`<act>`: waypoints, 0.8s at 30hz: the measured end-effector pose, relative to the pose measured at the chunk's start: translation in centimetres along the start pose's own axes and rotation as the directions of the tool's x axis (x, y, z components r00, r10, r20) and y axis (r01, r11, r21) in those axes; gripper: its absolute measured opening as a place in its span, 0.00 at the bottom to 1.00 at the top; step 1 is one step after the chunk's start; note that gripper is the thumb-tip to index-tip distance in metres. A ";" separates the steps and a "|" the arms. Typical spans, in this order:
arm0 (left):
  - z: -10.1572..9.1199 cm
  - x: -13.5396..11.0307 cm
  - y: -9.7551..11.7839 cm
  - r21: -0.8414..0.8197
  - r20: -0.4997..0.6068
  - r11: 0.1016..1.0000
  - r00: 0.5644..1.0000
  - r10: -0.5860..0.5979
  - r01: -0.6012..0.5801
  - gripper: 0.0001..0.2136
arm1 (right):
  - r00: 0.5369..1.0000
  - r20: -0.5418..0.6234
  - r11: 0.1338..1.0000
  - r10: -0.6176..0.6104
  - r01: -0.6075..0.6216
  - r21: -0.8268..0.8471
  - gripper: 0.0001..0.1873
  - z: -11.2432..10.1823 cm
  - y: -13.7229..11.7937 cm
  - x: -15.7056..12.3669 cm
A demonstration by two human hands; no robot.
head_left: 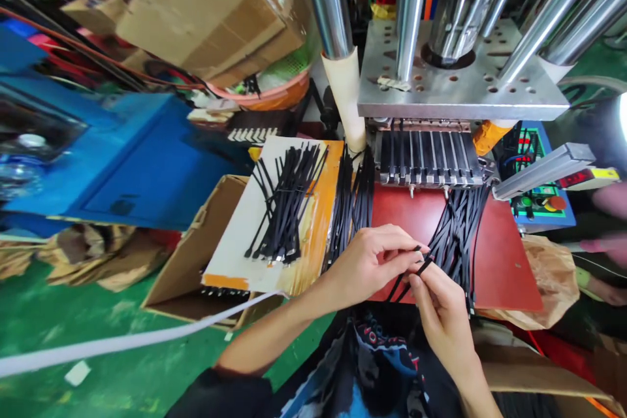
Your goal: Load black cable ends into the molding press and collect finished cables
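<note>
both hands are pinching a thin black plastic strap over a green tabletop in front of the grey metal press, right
No. The head view shows a flat red tabletop, not a green one. The left hand and right hand do pinch a thin black plastic strap in front of the grey metal press.

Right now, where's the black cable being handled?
Head view, right of centre: the black cable is pinched between the left hand and right hand over the red table, below the slotted mould.

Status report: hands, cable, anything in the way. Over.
Left hand and right hand both pinching black cable end. Held over red table. Cable bundle from the mould hangs close beside.
</note>
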State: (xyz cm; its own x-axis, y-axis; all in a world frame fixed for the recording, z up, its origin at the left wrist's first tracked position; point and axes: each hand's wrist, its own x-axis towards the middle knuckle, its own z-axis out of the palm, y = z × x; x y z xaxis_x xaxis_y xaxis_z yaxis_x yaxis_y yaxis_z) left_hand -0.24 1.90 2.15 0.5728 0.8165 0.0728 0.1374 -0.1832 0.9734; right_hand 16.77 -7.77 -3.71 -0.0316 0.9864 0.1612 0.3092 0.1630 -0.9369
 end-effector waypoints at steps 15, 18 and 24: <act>-1.4 1.6 0.2 -0.296 -0.079 0.954 0.994 -0.082 0.055 0.14 | 0.986 -0.148 0.994 -0.072 0.084 0.075 0.05 0.7 -0.2 3.0; -1.9 1.9 0.2 -0.256 -0.108 0.967 0.993 -0.046 0.017 0.16 | 0.994 -0.109 0.992 0.023 -0.009 0.128 0.06 0.7 -0.2 3.4; -2.2 2.1 0.4 -0.148 -0.114 0.989 0.993 0.009 -0.026 0.17 | 0.992 -0.128 0.993 0.002 0.012 0.114 0.10 0.5 -1.0 4.7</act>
State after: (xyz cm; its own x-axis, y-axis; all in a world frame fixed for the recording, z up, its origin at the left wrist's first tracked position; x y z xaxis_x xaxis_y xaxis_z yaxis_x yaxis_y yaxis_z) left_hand -0.75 4.77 3.18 0.4777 0.8722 0.1056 0.0013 -0.1208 0.9927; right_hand 15.83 -3.28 -2.21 0.0907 0.9762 0.1972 0.1981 0.1764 -0.9642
